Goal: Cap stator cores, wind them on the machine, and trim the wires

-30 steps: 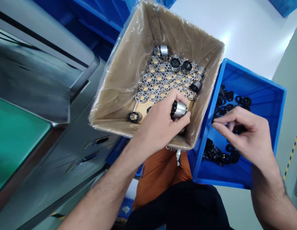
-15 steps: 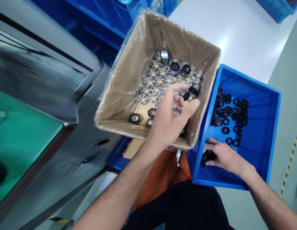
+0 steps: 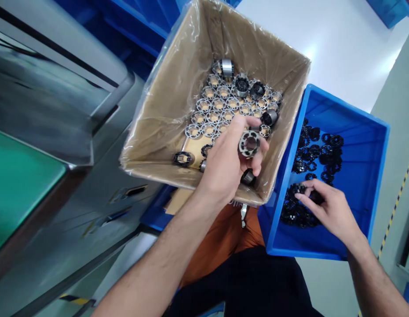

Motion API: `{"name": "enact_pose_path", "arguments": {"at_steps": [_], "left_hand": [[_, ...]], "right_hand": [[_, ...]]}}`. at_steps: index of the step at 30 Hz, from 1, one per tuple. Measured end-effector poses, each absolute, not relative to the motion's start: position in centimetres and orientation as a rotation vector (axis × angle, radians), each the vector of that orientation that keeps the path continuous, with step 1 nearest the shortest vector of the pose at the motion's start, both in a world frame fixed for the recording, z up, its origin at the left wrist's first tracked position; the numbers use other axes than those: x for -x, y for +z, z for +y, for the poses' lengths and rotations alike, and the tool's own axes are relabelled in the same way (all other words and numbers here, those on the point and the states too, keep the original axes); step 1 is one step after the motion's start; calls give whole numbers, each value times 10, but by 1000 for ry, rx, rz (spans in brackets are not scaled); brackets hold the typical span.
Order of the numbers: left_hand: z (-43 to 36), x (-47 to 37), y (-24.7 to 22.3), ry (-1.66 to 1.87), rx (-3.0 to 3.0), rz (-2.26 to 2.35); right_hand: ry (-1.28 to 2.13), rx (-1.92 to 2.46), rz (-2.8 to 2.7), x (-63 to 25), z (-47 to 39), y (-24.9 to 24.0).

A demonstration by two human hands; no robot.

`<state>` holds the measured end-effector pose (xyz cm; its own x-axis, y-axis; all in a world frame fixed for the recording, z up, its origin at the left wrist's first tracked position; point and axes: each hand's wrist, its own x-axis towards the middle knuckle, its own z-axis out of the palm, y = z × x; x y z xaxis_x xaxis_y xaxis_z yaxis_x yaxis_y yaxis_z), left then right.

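Observation:
My left hand (image 3: 229, 158) is closed around a metal ring part (image 3: 249, 144), its slotted end facing up, over the lined cardboard box (image 3: 168, 83). Below it, rows of silver ring parts (image 3: 218, 104) stand on the box's floor, with several black-capped ones (image 3: 242, 84) on and beside them. Inside the blue bin (image 3: 363, 176), my right hand (image 3: 330, 207) pinches a black ring (image 3: 300, 189) between thumb and fingers, above a pile of black rings (image 3: 298, 213).
A grey machine with a green surface (image 3: 23, 189) stands at the left. Blue bins (image 3: 138, 22) lie behind the box. Another blue bin (image 3: 391, 11) rests on the white table (image 3: 277, 20) at the upper right.
My left hand, open before, now holds a metal ring part. My right hand has moved up and right from the bin's near left corner, uncovering the pile of black rings there.

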<state>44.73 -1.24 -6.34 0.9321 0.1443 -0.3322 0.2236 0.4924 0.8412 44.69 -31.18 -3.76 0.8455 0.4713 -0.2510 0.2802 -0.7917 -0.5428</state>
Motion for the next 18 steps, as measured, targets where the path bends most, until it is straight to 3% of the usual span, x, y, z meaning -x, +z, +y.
{"name": "enact_pose_path", "arguments": {"at_steps": [5, 11, 18], "left_hand": [[-17, -438, -60, -87, -1108, 186], [-11, -431, -64, -98, -1216, 69], [-12, -424, -58, -108, -1177, 103]], "right_hand": [[45, 2369, -639, -465, -259, -5], [56, 2186, -908, -484, -200, 6], [43, 2066, -694, -474, -199, -9]]}}
